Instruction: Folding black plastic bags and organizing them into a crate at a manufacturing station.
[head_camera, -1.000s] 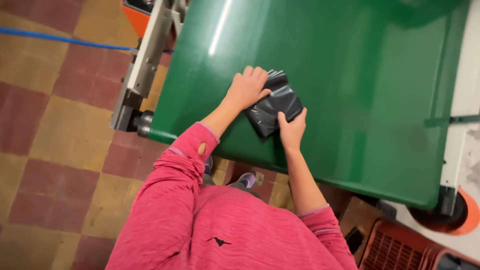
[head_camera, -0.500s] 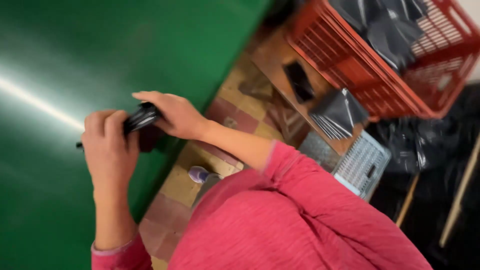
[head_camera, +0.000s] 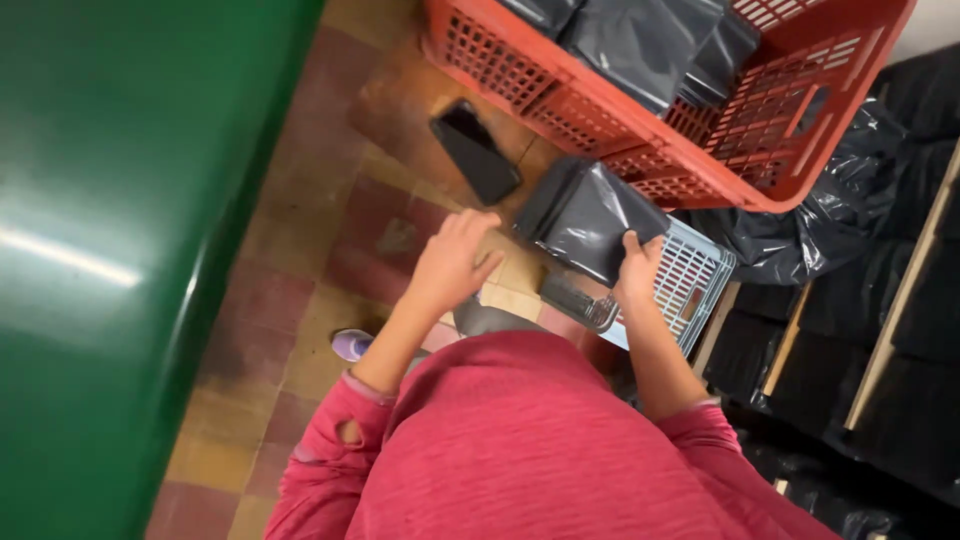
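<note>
My right hand (head_camera: 640, 268) grips the lower edge of a flat package wrapped in dark grey plastic (head_camera: 592, 215) and holds it just below the rim of a red plastic crate (head_camera: 640, 130). Several similar dark grey packages (head_camera: 640, 35) lie inside that crate. My left hand (head_camera: 455, 260) hovers a little to the left of the held package with its fingers spread and nothing in it. Both arms wear red-pink sleeves.
A green table (head_camera: 120, 250) fills the left side. A flat black rectangular object (head_camera: 475, 152) lies on a brown surface beside the crate. A pale blue lattice basket (head_camera: 690, 280) sits under my right hand. Black plastic bags (head_camera: 850, 220) and dark stacks line the right; tiled floor (head_camera: 310, 300) lies below.
The view has swung from the green table to the crates on the right. The dark package came off the table with both hands; now only my right hand holds it.
</note>
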